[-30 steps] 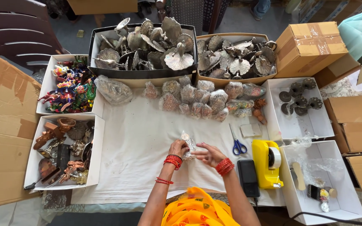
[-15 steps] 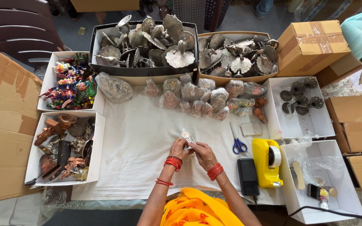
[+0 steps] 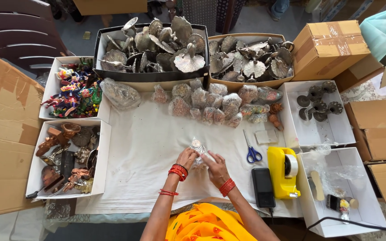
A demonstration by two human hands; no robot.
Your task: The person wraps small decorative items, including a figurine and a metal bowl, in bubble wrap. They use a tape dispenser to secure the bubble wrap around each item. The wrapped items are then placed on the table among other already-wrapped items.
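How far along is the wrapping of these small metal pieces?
Done: a row of wrapped bundles lies on the white cloth. In hand: the left hand and right hand hold one small wrapped piece. Left: two boxes of unwrapped metal pieces at the back.

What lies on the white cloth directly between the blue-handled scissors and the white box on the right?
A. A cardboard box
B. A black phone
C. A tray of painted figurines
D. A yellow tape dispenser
D: the yellow tape dispenser sits right of the blue-handled scissors and left of the white box.
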